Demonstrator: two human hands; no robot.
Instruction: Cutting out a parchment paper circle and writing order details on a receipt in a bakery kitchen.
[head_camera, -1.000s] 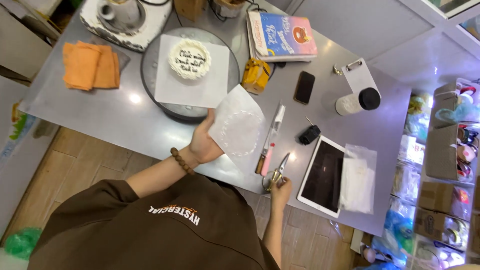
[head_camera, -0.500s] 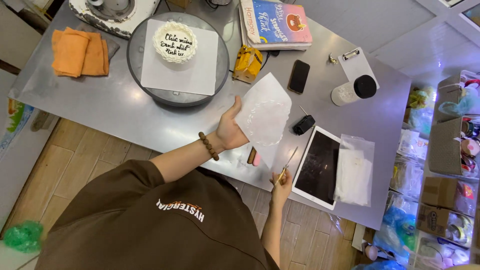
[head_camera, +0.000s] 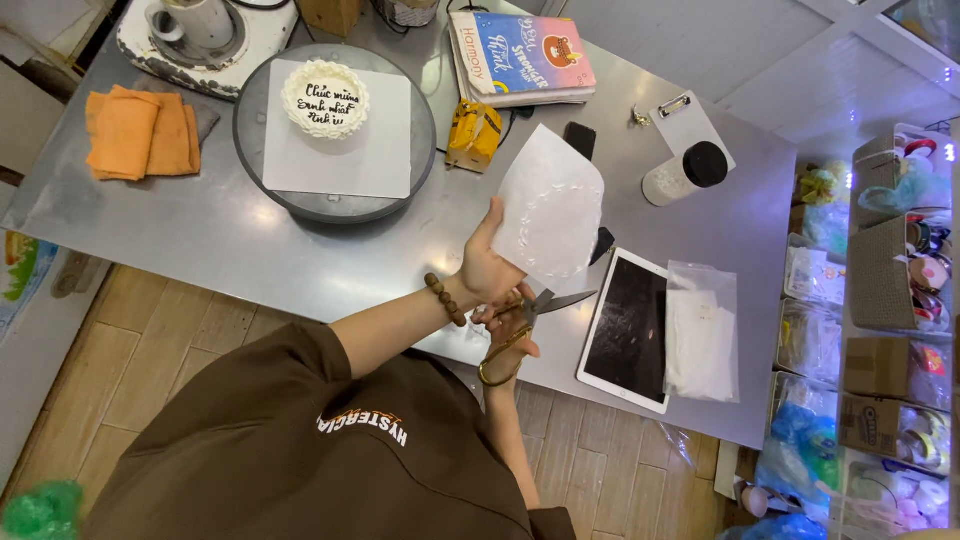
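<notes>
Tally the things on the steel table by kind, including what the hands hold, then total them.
Cake: 1
Turntable: 1
Orange cloths: 2
Book: 1
Tablet: 1
Cup with black lid: 1
Clipboard: 1
Paper sheet: 1
Scissors: 1
Total: 10

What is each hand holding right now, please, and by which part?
The left hand holds a white paper sheet by its lower left edge; the right hand grips scissors by their gold handles.
</notes>
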